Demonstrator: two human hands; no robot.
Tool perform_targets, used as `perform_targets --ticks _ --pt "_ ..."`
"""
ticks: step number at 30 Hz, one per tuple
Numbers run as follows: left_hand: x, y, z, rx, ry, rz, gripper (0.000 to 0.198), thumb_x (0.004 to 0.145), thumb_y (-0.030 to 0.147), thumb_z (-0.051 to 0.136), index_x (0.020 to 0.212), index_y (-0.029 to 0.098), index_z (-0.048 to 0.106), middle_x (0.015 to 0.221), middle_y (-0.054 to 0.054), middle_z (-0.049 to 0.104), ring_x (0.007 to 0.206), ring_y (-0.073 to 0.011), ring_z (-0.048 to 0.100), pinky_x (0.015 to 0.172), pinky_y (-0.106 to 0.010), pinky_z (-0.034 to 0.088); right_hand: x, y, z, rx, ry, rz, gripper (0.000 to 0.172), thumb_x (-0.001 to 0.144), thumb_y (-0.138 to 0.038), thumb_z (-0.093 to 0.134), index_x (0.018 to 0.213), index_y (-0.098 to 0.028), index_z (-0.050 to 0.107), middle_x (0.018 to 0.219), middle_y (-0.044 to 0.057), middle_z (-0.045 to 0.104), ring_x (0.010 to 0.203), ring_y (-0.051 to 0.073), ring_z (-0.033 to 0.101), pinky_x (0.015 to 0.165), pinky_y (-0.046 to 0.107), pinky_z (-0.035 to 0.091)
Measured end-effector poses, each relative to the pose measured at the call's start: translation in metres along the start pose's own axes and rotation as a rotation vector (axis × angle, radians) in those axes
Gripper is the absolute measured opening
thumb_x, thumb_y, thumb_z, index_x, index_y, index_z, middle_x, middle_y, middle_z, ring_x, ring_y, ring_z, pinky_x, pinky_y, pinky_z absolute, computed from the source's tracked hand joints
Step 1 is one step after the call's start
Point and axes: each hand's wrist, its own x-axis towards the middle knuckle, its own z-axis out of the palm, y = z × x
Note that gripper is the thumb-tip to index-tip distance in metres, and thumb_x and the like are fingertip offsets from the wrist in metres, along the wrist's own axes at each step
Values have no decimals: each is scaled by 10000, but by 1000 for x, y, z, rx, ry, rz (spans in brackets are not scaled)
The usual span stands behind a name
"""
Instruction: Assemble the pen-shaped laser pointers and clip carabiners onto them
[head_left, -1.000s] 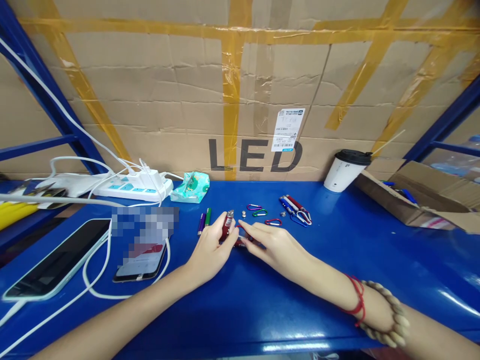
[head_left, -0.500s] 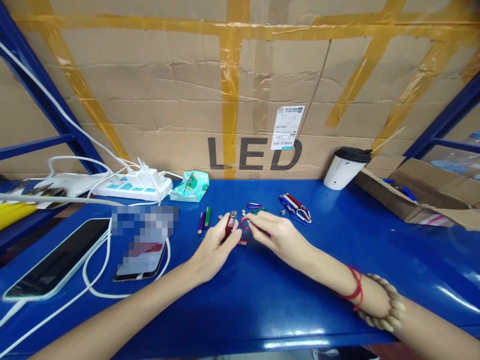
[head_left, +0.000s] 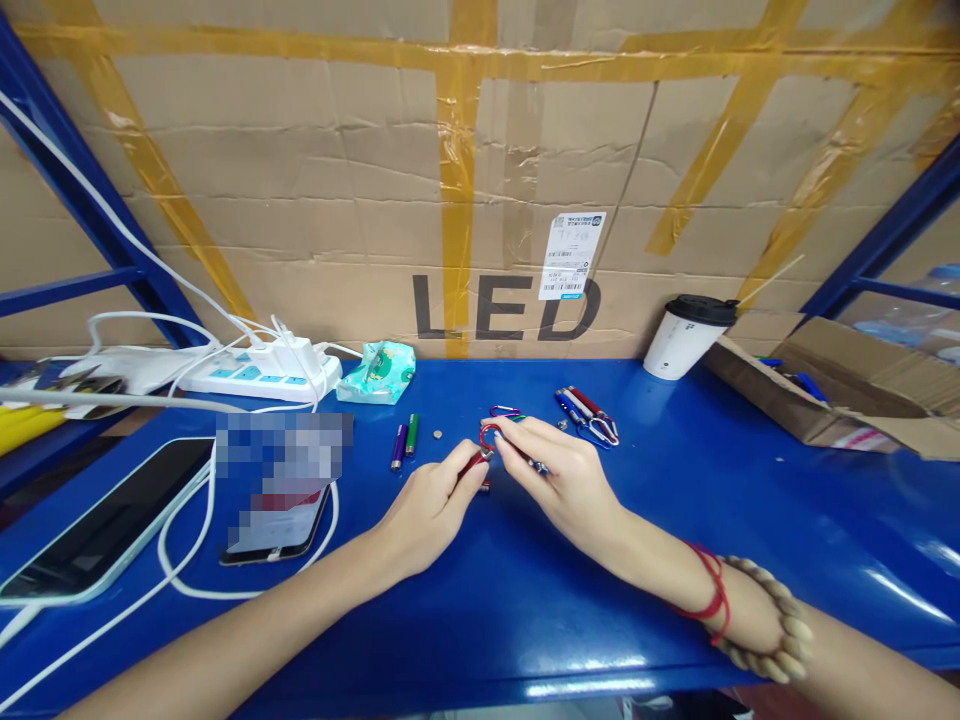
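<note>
My left hand is closed on a small red metal tube, mostly hidden by the fingers. A red carabiner is pinched in my right hand, its curved end touching or very near the tube's silvery tip. Something shiny also shows under the right fingers. Another red piece lies on the table just behind the left fingertips. Left of the hands stand a purple tube and a green tube, with a tiny round metal piece beside them. Beyond the right hand lies a purple carabiner.
Blue and red tubes with carabiners lie right of centre. Farther right are a white lidded cup and an open cardboard box. Phones, white cables and a power strip occupy the left, near a green packet.
The red tube in my left hand has tilted over toward the right. My right hand has brought the red carabiner up against its end, closing the gap between the hands.
</note>
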Motion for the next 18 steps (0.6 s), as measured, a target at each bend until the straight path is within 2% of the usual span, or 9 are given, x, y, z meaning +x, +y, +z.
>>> perform_targets --ticks 6,10,12,14,16,18 --pt "-1 -1 2 -22 57 -16 237 919 381 280 799 214 399 557 69 403 490 -104 393 525 -228 293 0 -2 2 34 -33 63 242 913 -209 441 1068 -164 620 988 67 669 902 163 628 830 284 507" --pt "2 3 -1 -6 135 -24 247 918 370 294 803 206 439 640 47 489 568 -108 460 577 -223 345 5 3 -5 64 -117 119 248 905 -233 459 1082 -162 619 1021 88 661 936 188 617 881 344 479" --pt "4 4 -4 21 126 -3 220 908 353 335 838 203 481 715 29 556 646 -120 511 629 -226 377 8 7 -10 164 -255 189 291 899 -249 467 1146 -149 584 953 86 666 843 175 636 809 334 507" --pt "6 3 -5 76 105 29 186 885 330 397 840 200 522 764 10 603 718 -141 545 680 -241 395 10 12 -13 324 -406 284 427 880 -275 500 1285 -148 462 882 57 656 744 143 638 713 292 526" --pt "7 1 -5 149 90 57 155 858 306 453 810 197 553 789 -8 630 763 -164 561 736 -269 403 10 13 -14 426 -471 345 548 851 -309 543 1348 -155 371 822 21 629 687 120 614 635 251 513" --pt "7 -1 -5 188 68 68 131 849 280 460 820 201 560 840 -26 643 806 -181 572 774 -297 408 9 12 -13 429 -472 346 511 841 -326 555 1306 -156 430 753 -3 599 638 106 572 585 227 480"
